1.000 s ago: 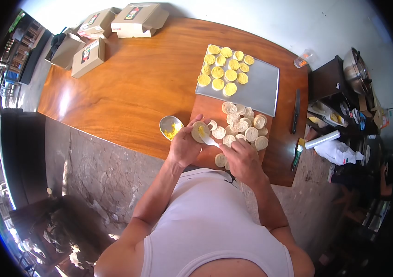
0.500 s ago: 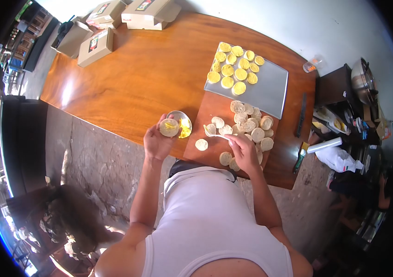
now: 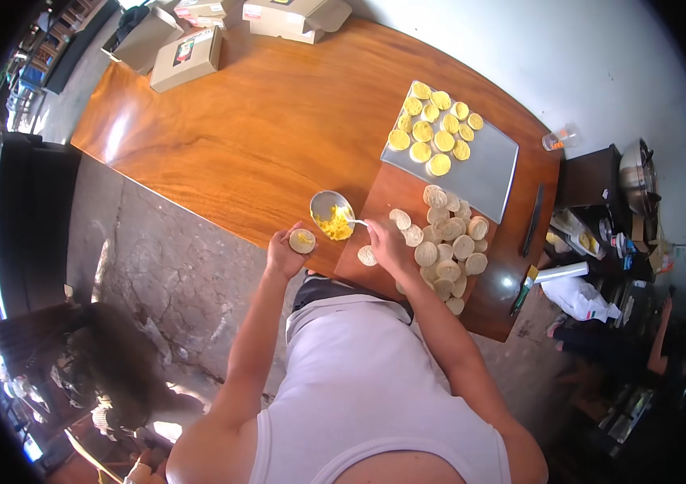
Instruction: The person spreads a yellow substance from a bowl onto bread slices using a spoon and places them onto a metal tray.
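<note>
My left hand (image 3: 282, 256) holds a round bread slice (image 3: 303, 240) by its edge, with a little yellow spread on its face. In my right hand (image 3: 391, 248) is a white spoon (image 3: 357, 222), its head down in a metal bowl (image 3: 322, 202) of yellow spread (image 3: 333, 225). The bowl stands on the wooden table just beyond the held slice. Several plain bread rounds (image 3: 444, 250) lie loose and overlapping on a reddish-brown board (image 3: 387, 189) beside my right hand. Several yellow-topped rounds (image 3: 443, 141) sit on a metal tray (image 3: 490, 169) behind them.
Cardboard boxes (image 3: 186, 60) stand at the table's far left. A dark knife-like strip (image 3: 533, 219), a brush (image 3: 525, 289) and a clear cup (image 3: 561, 139) lie along the right side. A person (image 3: 601, 343) is at the far right.
My right hand has moved left from over the bread rounds, bringing the spoon into the bowl. My left hand has moved the held slice away from the bowl, nearer my body. The view has shifted slightly.
</note>
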Motion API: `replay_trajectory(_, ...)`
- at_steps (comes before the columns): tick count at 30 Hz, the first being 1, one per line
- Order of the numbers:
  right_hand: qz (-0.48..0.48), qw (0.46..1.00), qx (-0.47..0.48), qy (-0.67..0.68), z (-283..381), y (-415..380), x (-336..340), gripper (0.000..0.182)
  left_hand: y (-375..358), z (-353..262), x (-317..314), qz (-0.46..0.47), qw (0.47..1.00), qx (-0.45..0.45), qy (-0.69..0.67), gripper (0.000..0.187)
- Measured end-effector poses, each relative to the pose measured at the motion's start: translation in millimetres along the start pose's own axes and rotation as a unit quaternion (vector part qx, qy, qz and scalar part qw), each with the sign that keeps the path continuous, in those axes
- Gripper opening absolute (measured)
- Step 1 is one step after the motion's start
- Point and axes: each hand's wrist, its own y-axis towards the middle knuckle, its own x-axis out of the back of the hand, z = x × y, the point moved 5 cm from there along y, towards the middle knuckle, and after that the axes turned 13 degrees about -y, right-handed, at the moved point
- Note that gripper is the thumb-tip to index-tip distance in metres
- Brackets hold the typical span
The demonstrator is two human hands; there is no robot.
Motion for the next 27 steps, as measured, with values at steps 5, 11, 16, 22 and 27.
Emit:
replay_trajectory(5, -0.019, 0.999, 0.029, -0.039, 3, 9, -8, 0.013, 4, 16, 3, -0.002, 1.000, 0.012, -0.007, 0.045)
replay_trajectory(11, 0.007, 0.997, 0.050, -0.050, 7, 11, -13, 0.012, 0, 23, -8, -0.003, 1.000, 0.013, -0.022, 0.047)
replay_trajectory(16, 0.071, 0.997, 0.020, -0.002, 2, 7, -21, 0.015, -1, 24, -9, 0.008, 1.000, 0.013, -0.014, 0.046)
replay_trajectory(22, 0.097, 0.995, 0.004, 0.038, -4, 2, -27, 0.016, -1, 26, -10, 0.000, 1.000, 0.011, -0.022, 0.043)
replay_trajectory(27, 0.108, 0.991, -0.001, 0.082, 0, -8, -30, 0.018, -1, 26, -11, -0.010, 1.000, 0.002, -0.010, 0.044)
